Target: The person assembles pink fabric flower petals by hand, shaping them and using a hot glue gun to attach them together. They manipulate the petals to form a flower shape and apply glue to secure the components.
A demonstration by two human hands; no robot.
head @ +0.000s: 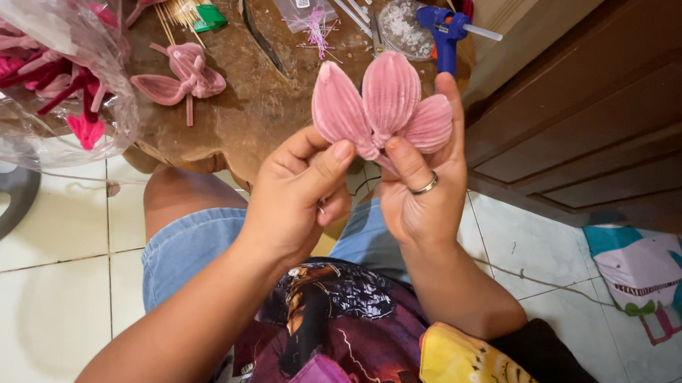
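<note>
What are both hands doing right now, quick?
Left hand: closed, pinching the base of the pink petal flower.
Right hand: closed on the same flower, thumb in front, fingers behind.

This looks like a home where someone makes crafts. The floor has white tiles. At 12 o'clock is a small wooden table with a blue glue gun. At 10 o'clock is a plastic bag of pink pieces. At 3 o'clock is a brown wooden door.

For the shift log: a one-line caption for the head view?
Both hands, left hand and right hand, pinch pink fuzzy petals above a wooden table.
</note>
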